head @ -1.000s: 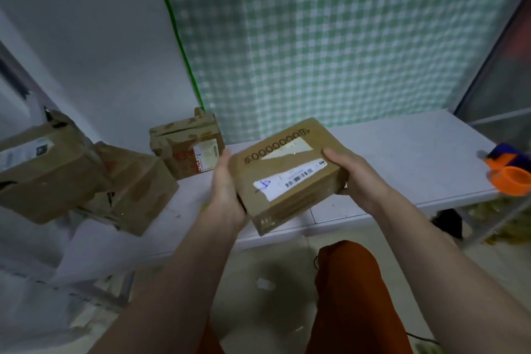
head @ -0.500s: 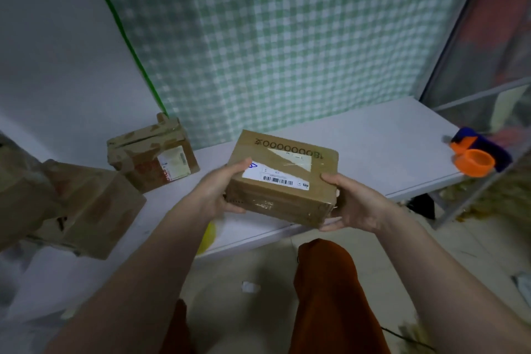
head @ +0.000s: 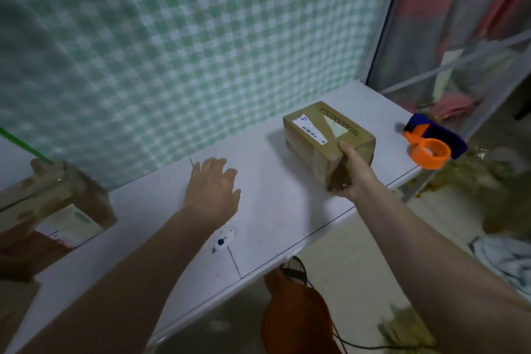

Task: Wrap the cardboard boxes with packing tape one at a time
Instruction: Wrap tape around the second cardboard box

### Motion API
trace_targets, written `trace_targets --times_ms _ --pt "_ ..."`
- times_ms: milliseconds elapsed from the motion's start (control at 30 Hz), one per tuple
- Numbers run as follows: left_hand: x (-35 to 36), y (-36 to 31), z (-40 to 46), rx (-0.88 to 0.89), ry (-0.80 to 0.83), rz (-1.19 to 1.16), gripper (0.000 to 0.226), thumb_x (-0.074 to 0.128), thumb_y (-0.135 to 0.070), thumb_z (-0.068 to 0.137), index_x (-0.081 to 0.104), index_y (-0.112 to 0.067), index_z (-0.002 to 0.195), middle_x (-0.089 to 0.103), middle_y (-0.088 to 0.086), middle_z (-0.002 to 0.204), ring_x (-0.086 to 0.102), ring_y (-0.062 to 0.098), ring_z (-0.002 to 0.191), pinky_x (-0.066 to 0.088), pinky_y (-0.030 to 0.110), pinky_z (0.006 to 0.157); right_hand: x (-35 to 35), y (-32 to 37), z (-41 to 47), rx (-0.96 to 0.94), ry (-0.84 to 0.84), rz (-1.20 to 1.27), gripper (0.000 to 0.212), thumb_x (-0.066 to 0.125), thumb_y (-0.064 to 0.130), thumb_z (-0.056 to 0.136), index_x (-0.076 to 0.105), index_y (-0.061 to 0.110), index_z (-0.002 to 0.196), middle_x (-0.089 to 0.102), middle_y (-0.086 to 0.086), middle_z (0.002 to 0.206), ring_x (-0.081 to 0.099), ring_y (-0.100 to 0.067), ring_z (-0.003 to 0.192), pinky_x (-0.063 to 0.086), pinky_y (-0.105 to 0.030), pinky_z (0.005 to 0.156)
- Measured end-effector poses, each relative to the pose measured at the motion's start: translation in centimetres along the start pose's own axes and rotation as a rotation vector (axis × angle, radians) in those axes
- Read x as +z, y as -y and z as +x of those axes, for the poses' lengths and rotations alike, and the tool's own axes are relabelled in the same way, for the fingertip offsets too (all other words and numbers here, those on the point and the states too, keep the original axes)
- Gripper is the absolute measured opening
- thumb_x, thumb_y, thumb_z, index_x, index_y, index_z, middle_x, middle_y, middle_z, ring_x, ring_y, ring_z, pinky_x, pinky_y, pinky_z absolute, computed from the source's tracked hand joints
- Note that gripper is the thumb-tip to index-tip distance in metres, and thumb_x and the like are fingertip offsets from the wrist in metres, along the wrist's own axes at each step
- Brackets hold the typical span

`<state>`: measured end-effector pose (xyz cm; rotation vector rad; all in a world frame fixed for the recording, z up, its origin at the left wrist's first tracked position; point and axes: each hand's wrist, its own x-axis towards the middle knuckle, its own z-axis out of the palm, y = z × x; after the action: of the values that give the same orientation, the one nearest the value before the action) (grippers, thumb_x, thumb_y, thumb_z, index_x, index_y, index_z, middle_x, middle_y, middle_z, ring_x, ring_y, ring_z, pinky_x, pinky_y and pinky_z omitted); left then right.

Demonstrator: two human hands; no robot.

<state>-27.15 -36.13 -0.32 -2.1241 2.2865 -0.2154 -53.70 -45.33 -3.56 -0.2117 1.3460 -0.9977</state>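
The box (head: 327,141) was up in both hands a moment ago; now it is sitting on the white worktop (head: 275,210), near the orange tape roller (head: 431,144). The right hand (head: 352,174) is gripping its near corner. The left hand (head: 214,190) is lying flat with fingers wide, holding nothing. It looks ready for taping. Another box (head: 57,204) is waiting at the left.
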Motion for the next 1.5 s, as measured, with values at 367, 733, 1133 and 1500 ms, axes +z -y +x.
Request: trace_targets --times_ms 367,733,1133,1500 --pt "8.2 1.5 6.1 0.079 0.035 -0.081 0.049 0.093 -0.019 0.050 0.072 -0.003 0.091 0.067 0.025 0.108 0.065 0.043 0.100 0.052 0.058 0.086 4.6 6.7 12.8 -0.195 -0.071 0.070 0.053 0.049 0.051 0.091 0.043 0.028 0.138 0.059 0.003 0.127 0.061 -0.021 0.107 0.054 -0.044 0.083" --pt "8.0 6.0 -0.9 -0.083 0.026 -0.207 0.030 0.079 -0.030 0.068 0.073 -0.009 0.089 0.069 0.017 0.107 0.067 0.035 0.097 0.053 0.048 0.086 6.6 -2.4 7.7 -0.657 -0.151 -1.044 0.026 0.041 0.007 0.094 0.060 0.000 0.112 0.057 -0.018 0.118 0.054 -0.035 0.109 0.041 -0.034 0.086" --pt "5.5 20.8 -17.7 -0.968 0.062 -0.617 0.065 0.067 -0.039 0.086 0.047 -0.007 0.139 0.049 0.015 0.141 0.044 0.030 0.132 0.036 0.039 0.108 21.5 -20.3 -5.4 -1.193 0.691 -1.691 0.058 0.042 -0.020 0.081 0.054 0.005 0.132 0.061 -0.018 0.123 0.048 -0.034 0.117 0.039 -0.036 0.096" --pt "2.1 29.0 -19.2 -1.022 -0.421 -0.439 0.066 0.062 -0.022 0.087 0.032 -0.002 0.142 0.032 0.019 0.145 0.030 0.034 0.134 0.026 0.042 0.114 35.0 -26.7 -14.3 -0.822 0.828 -1.384 0.047 0.041 0.027 0.102 0.035 0.001 0.140 0.037 -0.016 0.146 0.035 -0.027 0.134 0.026 -0.022 0.097"
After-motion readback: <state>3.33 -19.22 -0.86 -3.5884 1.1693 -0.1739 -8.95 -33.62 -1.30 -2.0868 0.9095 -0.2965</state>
